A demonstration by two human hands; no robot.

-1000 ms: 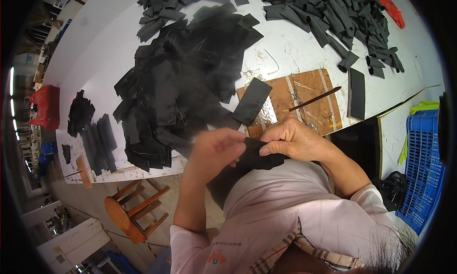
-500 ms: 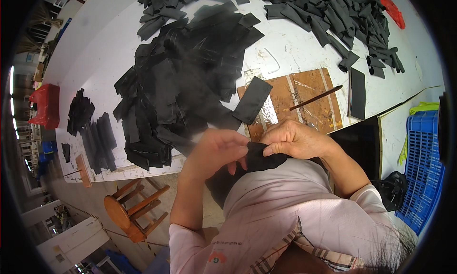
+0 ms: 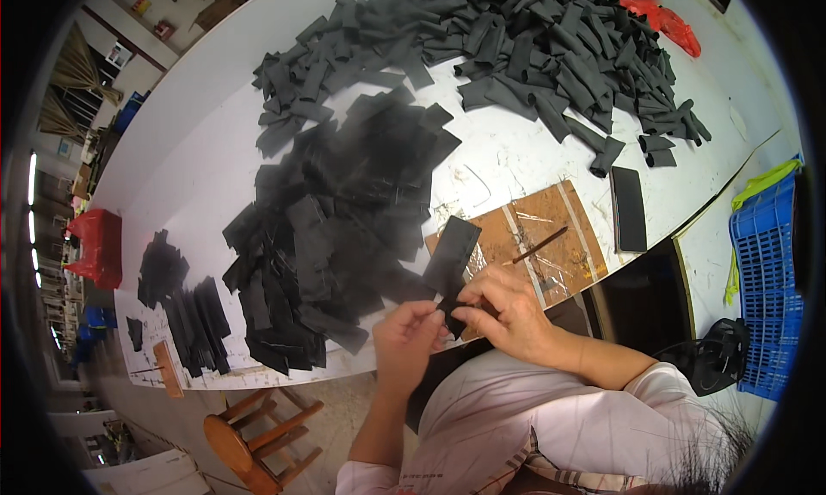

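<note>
Both hands are close together at the table's near edge. My left hand (image 3: 406, 338) pinches a small black fabric piece (image 3: 451, 317) between thumb and fingers. On the same piece, my right hand (image 3: 508, 313) is closed from the other side; the fingers hide much of it. Just beyond them, a flat black fabric strip (image 3: 453, 244) lies partly on a brown board (image 3: 559, 209) with pale tape bands. A thin brown pointed stick (image 3: 542, 245) rests on that board. To the left spreads a big heap of flat black fabric pieces (image 3: 314, 237).
Folded dark grey fabric pieces (image 3: 525, 56) are heaped at the back, beside a red bag (image 3: 667, 24). A dark flat rectangular object (image 3: 628, 209) lies right of the board. Off the table are a wooden stool (image 3: 241, 443) and a blue crate (image 3: 766, 280). A red container (image 3: 96, 247) stands far left.
Both hands have moved from against my body out to the table edge, carrying the black fabric piece. The view has tilted, so more of the far table shows.
</note>
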